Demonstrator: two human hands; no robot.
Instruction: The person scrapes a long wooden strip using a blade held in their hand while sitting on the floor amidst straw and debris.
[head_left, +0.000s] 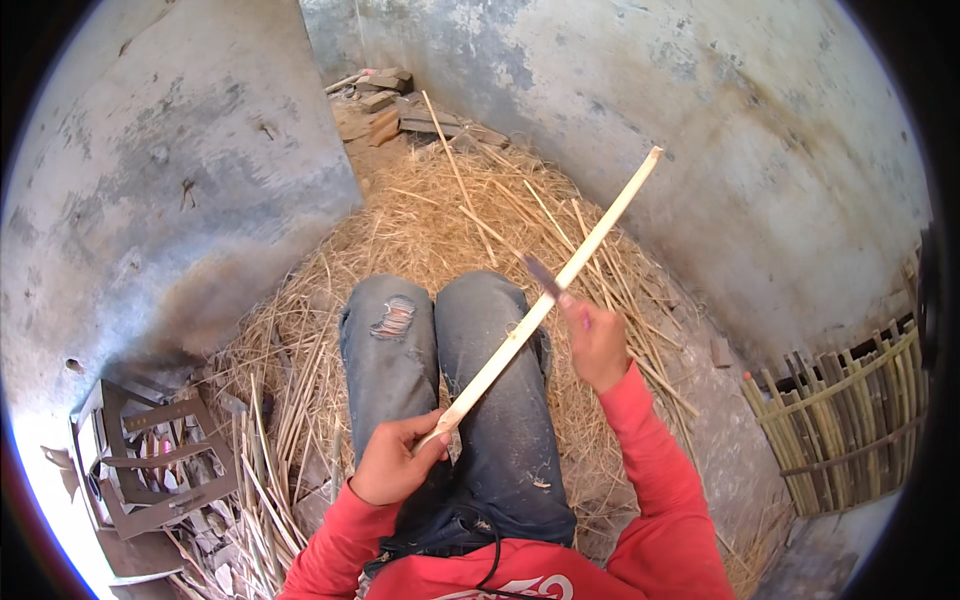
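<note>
A long pale strip that looks like split bamboo [500, 358] slants across my lap, its far end up to the right. My left hand [402, 458] is closed round its near end, above my left thigh. My right hand [597, 343] is closed on a knife, whose dark blade [542, 275] lies across the strip beyond my right knee. The knife's handle is hidden in my fingers. Both my legs, in torn blue jeans [490, 400], are bent beneath the strip.
Shavings [400, 235] cover the floor ahead, with thin loose sticks [620, 300] at the right. Bricks [385, 95] lie by the far wall. A dark frame [165, 460] stands at left, beside more strips [265, 480]. At right is a slatted woven basket [850, 420].
</note>
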